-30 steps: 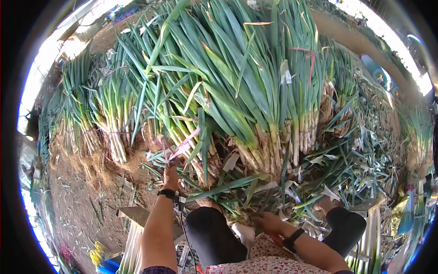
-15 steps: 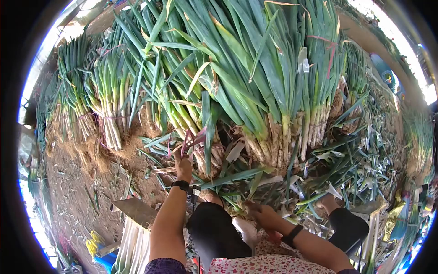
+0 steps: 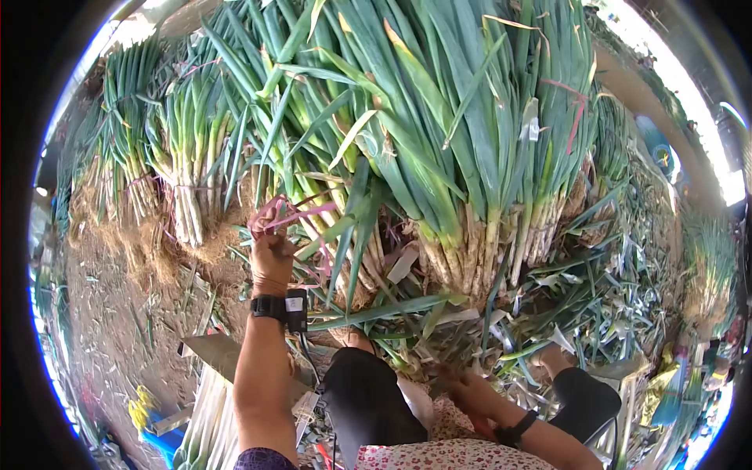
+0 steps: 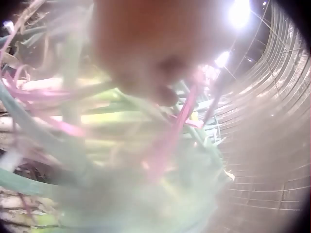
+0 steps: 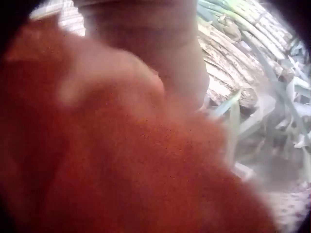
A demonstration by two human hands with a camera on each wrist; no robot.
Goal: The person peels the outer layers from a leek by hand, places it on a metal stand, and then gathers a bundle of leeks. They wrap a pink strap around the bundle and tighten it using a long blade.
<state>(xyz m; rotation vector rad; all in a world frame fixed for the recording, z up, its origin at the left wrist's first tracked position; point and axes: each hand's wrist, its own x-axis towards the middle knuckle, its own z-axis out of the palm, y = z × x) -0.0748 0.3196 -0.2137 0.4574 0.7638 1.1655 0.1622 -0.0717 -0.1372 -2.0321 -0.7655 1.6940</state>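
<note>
In the head view my left hand (image 3: 272, 254) is raised at the left of a big leek bundle, its fingers curled round a pink strip (image 3: 294, 213). That strip trails right, across the pale stalks. Up close, the left wrist view has the blurred left hand (image 4: 146, 53) above pink strands (image 4: 184, 114) and leek stalks. My right hand (image 3: 466, 392) is low over the lap, its fingers partly hidden in shadow. A blurred red-orange shape (image 5: 146, 160) covers much of the right wrist view; I cannot tell whether this hand grips it. The large leeks (image 3: 454, 157) stand upright in front.
Smaller tied leek bundles (image 3: 184, 172) stand at the left on soil. Cut leaves and scraps (image 3: 595, 290) litter the ground at the right. A metal-edged board (image 3: 215, 352) with white stalks (image 3: 207, 415) is beside the left arm. My knees (image 3: 372, 399) are close below.
My left hand first moved right against the stalks, then back left and up, drawing the pink strip out sideways. The right hand has stayed low near the lap. The view has tilted down slightly.
</note>
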